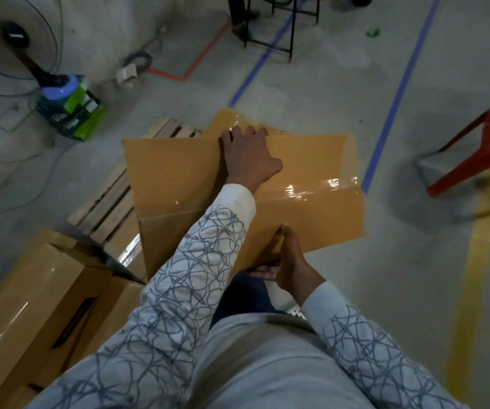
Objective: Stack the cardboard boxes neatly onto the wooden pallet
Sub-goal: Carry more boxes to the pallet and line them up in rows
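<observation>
Box: brown taped cardboard box point(179, 178), long axis left-right, over slatted wooden pallet point(111, 202).
Hands: left hand point(249, 157) hooks far edge; right hand point(288, 261) grips near edge.

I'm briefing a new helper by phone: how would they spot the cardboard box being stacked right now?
Find the slatted wooden pallet on the grey floor. Over it is a large brown cardboard box. Unlike the cardboard boxes at lower left, it alone is gripped: left hand at its far edge, right hand at its near edge.
</observation>
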Action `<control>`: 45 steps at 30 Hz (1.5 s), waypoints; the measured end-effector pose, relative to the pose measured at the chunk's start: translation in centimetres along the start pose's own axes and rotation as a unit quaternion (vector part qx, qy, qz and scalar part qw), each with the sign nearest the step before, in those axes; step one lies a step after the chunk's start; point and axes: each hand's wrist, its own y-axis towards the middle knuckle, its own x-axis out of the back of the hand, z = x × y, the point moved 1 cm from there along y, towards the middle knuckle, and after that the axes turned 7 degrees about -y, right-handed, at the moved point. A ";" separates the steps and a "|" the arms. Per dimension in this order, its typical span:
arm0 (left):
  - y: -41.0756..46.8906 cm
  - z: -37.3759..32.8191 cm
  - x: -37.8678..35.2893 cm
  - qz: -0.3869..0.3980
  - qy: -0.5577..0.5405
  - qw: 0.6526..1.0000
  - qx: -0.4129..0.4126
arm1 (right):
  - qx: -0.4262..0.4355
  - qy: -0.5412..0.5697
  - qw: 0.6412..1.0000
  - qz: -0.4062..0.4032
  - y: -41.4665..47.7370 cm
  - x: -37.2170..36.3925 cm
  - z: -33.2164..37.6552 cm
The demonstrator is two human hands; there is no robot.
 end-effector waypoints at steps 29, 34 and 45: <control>63.0 -22.9 -9.1 0.063 -0.049 0.996 -0.037 | -0.029 0.127 0.989 -0.066 16.1 0.3 63.7; 72.4 -24.7 -9.0 0.038 -0.077 0.996 0.037 | -0.025 0.038 0.997 -0.059 18.4 0.5 75.8; 86.3 -15.6 -8.2 -0.023 -0.113 0.961 0.250 | -0.083 -0.165 0.982 -0.034 27.0 -9.1 92.0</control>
